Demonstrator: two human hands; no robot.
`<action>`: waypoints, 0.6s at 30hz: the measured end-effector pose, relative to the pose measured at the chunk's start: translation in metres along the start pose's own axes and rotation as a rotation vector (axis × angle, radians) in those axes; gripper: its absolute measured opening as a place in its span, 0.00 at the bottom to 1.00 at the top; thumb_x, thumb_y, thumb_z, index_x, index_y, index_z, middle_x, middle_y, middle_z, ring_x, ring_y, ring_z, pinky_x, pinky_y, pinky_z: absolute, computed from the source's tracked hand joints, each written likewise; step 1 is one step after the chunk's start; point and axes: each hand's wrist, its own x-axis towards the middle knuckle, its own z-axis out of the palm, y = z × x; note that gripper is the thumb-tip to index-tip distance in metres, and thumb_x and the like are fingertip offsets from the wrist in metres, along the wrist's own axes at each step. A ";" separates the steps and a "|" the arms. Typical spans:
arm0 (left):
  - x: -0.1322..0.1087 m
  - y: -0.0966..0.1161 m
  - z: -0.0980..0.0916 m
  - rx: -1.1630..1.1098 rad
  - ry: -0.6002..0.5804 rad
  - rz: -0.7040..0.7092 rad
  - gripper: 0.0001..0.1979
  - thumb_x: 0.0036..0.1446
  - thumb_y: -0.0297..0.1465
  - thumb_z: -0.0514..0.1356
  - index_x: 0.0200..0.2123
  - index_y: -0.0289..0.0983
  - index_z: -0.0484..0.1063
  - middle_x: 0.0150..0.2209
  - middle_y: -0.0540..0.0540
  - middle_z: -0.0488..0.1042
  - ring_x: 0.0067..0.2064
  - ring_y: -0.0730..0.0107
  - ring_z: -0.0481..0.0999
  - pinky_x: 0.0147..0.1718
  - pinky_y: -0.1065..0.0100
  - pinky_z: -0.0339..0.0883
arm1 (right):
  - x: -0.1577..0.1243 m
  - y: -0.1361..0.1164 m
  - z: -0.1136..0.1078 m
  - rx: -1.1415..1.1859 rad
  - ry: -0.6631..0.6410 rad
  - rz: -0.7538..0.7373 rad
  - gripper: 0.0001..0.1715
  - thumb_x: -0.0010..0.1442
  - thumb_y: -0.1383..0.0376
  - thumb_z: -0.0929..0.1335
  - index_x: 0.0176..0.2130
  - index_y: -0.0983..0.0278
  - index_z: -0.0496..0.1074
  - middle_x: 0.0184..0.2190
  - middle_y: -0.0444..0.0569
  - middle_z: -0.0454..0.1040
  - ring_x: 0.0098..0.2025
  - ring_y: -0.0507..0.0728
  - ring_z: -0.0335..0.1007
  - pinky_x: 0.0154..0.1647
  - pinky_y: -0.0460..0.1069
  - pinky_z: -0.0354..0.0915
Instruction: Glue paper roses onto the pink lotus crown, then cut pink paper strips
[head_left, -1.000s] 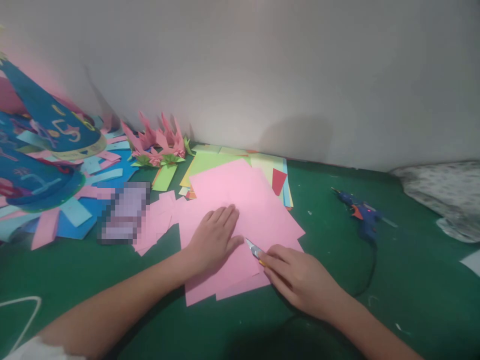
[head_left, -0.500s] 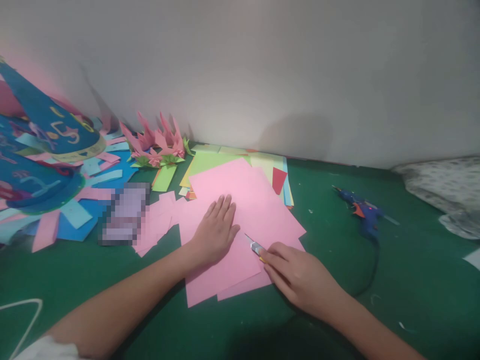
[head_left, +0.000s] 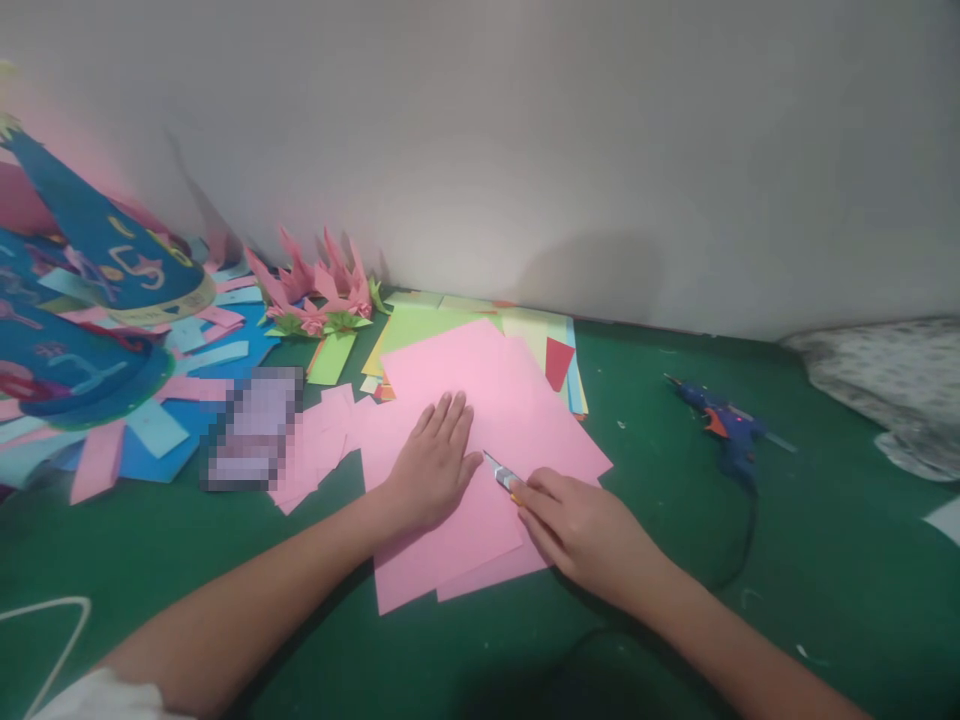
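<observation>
Several overlapping sheets of pink paper [head_left: 442, 565] lie in front of me on the green table. My left hand [head_left: 431, 465] rests flat on the top sheet, its fingers stretched out and pointing away from me. Just right of it, my right hand [head_left: 577, 520] grips a craft knife [head_left: 504, 476] with a silver front and a bit of yellow at the handle. The knife's blade tip is close to my left thumb, over the pink paper; whether it touches the sheet I cannot tell. Most of the handle is hidden by my fingers.
A blue glue gun [head_left: 724, 425] with a cord lies on the right. Decorated blue cone hats [head_left: 139, 255] and a pink paper-flower crown [head_left: 319, 290] stand at the left. Nearby are a blurred-out phone [head_left: 255, 430], small pink pieces [head_left: 319, 445] and coloured sheets [head_left: 420, 325] by the wall.
My right hand with the craft knife has moved a little left and away from me, bringing the blade tip closer to my left thumb. My left hand stays flat on the paper.
</observation>
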 end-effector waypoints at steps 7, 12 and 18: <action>0.000 0.001 0.001 0.004 0.006 -0.008 0.29 0.65 0.40 0.40 0.63 0.28 0.47 0.66 0.34 0.46 0.67 0.55 0.40 0.62 0.51 0.45 | 0.016 0.004 0.002 -0.040 0.023 -0.014 0.16 0.64 0.68 0.58 0.45 0.68 0.71 0.30 0.49 0.68 0.27 0.51 0.63 0.26 0.46 0.55; 0.000 0.000 0.000 0.008 -0.002 -0.004 0.29 0.65 0.40 0.40 0.63 0.28 0.48 0.66 0.34 0.46 0.67 0.55 0.41 0.62 0.53 0.45 | 0.028 0.007 0.006 -0.071 0.032 -0.001 0.16 0.65 0.67 0.58 0.43 0.68 0.72 0.29 0.49 0.67 0.27 0.51 0.62 0.25 0.47 0.53; -0.001 0.002 0.002 0.009 0.014 -0.004 0.29 0.65 0.40 0.40 0.63 0.26 0.47 0.66 0.32 0.45 0.67 0.55 0.40 0.63 0.53 0.44 | 0.036 0.010 0.010 -0.054 0.048 0.030 0.17 0.65 0.66 0.57 0.46 0.67 0.70 0.30 0.49 0.68 0.26 0.52 0.61 0.25 0.48 0.53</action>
